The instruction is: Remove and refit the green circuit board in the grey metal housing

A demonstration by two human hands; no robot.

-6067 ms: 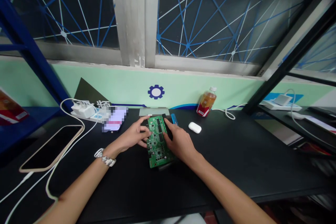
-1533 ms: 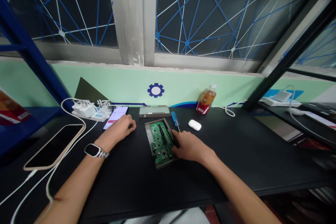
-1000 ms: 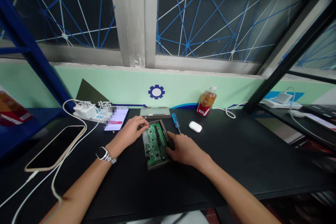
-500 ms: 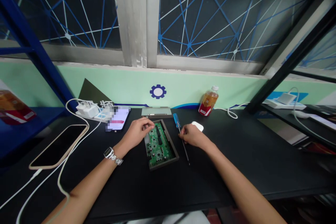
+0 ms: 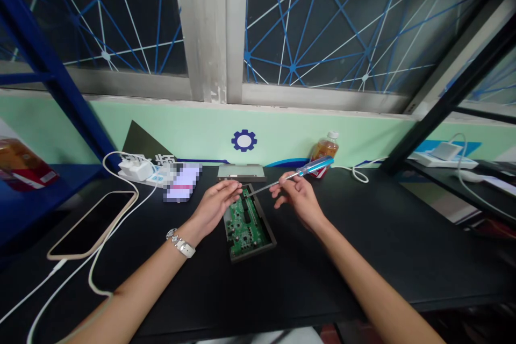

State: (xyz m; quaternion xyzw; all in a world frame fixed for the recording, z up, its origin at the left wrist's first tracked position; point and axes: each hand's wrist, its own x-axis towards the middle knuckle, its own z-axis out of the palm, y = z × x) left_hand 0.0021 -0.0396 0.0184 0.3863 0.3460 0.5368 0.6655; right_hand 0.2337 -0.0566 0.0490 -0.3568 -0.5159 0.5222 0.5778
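A green circuit board [image 5: 246, 220] lies in a shallow grey metal case [image 5: 258, 250] on the black desk. My right hand [image 5: 300, 196] grips a screwdriver [image 5: 315, 165] by its shaft, close to the clear blue handle. The shaft slants down to the left, its tip over the far end of the board. Above the case's far left corner, my left hand [image 5: 217, 201] pinches with thumb and forefinger; what sits between the fingertips is too small to make out. Behind the case lies a flat grey metal panel [image 5: 241, 172].
A drink bottle [image 5: 328, 146] stands at the back right, partly behind the screwdriver handle. On the left are a phone in a beige case [image 5: 92, 226], white cables [image 5: 94, 274], a power strip with chargers [image 5: 139, 170] and a second phone [image 5: 183, 183] with its screen lit.
My right hand has lifted the screwdriver off the desk and swung its tip left over the board. My left hand has shifted slightly right, and its wrist has turned.
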